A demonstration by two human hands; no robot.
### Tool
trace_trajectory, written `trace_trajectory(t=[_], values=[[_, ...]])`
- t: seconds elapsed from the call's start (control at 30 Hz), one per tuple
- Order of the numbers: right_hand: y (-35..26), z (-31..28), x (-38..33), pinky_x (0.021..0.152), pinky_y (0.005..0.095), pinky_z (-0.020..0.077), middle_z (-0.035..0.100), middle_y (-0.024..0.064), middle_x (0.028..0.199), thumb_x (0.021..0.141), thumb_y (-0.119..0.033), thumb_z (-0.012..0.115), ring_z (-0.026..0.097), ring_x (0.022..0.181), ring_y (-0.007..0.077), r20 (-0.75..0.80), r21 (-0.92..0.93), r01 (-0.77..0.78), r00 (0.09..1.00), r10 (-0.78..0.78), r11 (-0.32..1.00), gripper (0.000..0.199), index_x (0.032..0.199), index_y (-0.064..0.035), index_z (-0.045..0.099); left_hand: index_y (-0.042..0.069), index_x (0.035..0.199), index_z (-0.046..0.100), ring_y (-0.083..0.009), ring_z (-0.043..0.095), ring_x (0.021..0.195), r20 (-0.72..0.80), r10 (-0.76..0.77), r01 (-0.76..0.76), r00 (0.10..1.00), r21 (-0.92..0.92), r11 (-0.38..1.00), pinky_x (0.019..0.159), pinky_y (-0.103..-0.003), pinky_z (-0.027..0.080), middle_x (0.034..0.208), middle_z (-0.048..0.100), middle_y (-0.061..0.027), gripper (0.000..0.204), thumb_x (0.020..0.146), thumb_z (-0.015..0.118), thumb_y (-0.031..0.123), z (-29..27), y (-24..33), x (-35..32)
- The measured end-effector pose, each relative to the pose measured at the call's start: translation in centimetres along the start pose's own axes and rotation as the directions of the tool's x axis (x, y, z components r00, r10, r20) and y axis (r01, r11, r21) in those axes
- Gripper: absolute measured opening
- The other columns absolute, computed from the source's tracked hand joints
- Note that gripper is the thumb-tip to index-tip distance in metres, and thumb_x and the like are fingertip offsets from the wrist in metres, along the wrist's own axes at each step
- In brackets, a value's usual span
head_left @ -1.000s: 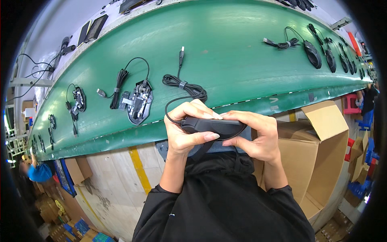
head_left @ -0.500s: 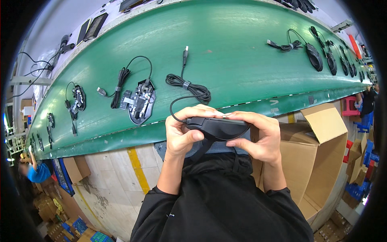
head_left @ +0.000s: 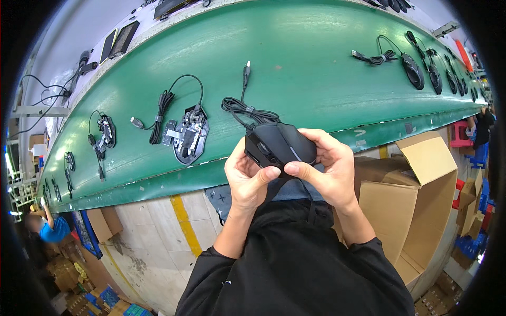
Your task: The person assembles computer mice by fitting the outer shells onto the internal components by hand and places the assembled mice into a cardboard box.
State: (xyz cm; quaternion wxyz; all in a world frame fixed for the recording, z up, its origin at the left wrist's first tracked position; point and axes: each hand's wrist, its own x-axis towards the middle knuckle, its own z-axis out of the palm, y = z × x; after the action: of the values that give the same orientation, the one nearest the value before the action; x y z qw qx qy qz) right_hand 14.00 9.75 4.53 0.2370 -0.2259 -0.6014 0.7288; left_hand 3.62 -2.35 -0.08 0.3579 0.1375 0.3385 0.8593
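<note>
A black computer mouse (head_left: 282, 143) is held between both hands above the near edge of the green belt. My left hand (head_left: 247, 179) grips its left end, thumb on the near side. My right hand (head_left: 332, 166) wraps its right end, with the thumb tip close to the other thumb. The top shell and scroll wheel show; the underside is hidden. From the mouse, its bundled cable (head_left: 253, 109) lies on the belt, the USB plug pointing away. To the left of it rests an opened mouse (head_left: 191, 136) with bare circuitry, beside its own tied cable (head_left: 159, 117).
The green conveyor belt (head_left: 295, 63) curves across the view. More opened mice (head_left: 107, 130) lie at left, and assembled mice (head_left: 412, 71) with cables line the right. An open cardboard box (head_left: 387, 210) stands at my right. A person in blue (head_left: 54, 230) is at far left.
Both hands have turned the mouse from an edge-on view so that its top shell now shows. The thumbs have come closer together along its near side.
</note>
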Motion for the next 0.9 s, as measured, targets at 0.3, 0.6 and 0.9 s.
trace_trajectory(t=[0.3, 0.6, 0.9], values=[[-1.6, 0.5, 0.0, 0.072, 0.0298, 0.0561, 0.073, 0.0126, 0.09, 0.059, -0.017, 0.092, 0.073, 0.082, 0.0241, 0.213, -0.553, 0.368, 0.93, -0.3, 0.747, 0.049, 0.099, -0.0009, 0.069, -0.006, 0.109, 0.059, -0.0312, 0.063, 0.104, 0.169, 0.042, -0.051, 0.985, 0.047, 0.998, 0.096, -0.044, 0.048, 0.107, 0.065, -0.0217, 0.057, 0.068, 0.089, 0.021, -1.0, 2.3, 0.7], [-1.6, 1.5, 0.4, 0.071, 0.0334, 0.0564, 0.073, 0.0088, 0.094, 0.058, -0.015, 0.087, 0.071, 0.082, 0.0262, 0.245, -0.594, 0.582, 0.788, -0.564, 0.555, 0.046, 0.099, -0.0032, 0.071, -0.005, 0.1, 0.063, -0.0299, 0.063, 0.098, 0.233, 0.229, -0.295, 0.945, 0.307, 0.905, 0.089, -0.041, 0.05, 0.096, 0.069, -0.0194, 0.034, 0.071, 0.08, 0.004, -1.1, 2.8, 0.7], [-1.7, 2.2, -0.2, 0.068, 0.0325, 0.0571, 0.074, 0.0094, 0.088, 0.056, -0.007, 0.084, 0.072, 0.08, 0.0245, 0.184, -0.594, 0.605, 0.744, -0.642, 0.531, 0.038, 0.093, -0.0013, 0.073, -0.002, 0.099, 0.062, -0.0279, 0.062, 0.093, 0.27, 0.357, -0.444, 0.894, 0.438, 0.782, 0.087, -0.041, 0.049, 0.093, 0.068, -0.0156, 0.034, 0.072, 0.08, 0.01, 0.0, 2.5, 0.1]])
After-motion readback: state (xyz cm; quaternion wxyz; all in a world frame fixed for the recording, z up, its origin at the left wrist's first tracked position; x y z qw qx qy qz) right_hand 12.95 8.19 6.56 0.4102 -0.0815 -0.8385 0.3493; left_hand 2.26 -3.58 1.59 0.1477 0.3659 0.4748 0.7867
